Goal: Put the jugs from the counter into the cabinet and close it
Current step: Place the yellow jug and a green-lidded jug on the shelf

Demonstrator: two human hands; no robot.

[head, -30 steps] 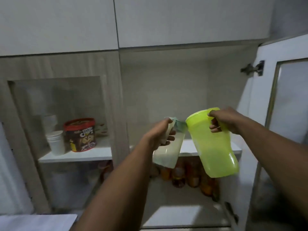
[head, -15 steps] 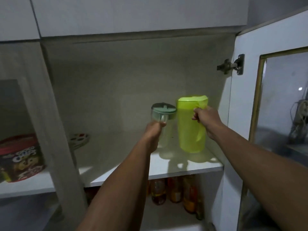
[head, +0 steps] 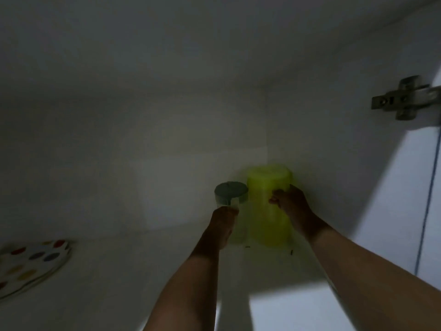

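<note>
Two jugs stand upright side by side deep in the back right corner of the cabinet shelf [head: 143, 271]. The lime-green jug [head: 267, 206] is on the right, and my right hand [head: 290, 206] grips its handle side. Left of it is the clear jug [head: 230, 194] with a grey-green lid, which my left hand [head: 224, 223] holds by the lower body. Their bases appear to rest on the shelf. The clear jug's body is hard to make out in the dim light.
A stack of spotted plates [head: 31, 261] lies at the shelf's left edge. The open cabinet door [head: 405, 211] hangs at the right on a metal hinge [head: 405, 99]. The cabinet's back wall and right side wall close in behind the jugs.
Both hands have pushed the jugs further back into the shelf's right corner. My head has moved in close, so the lower shelf and left compartment are out of sight.
</note>
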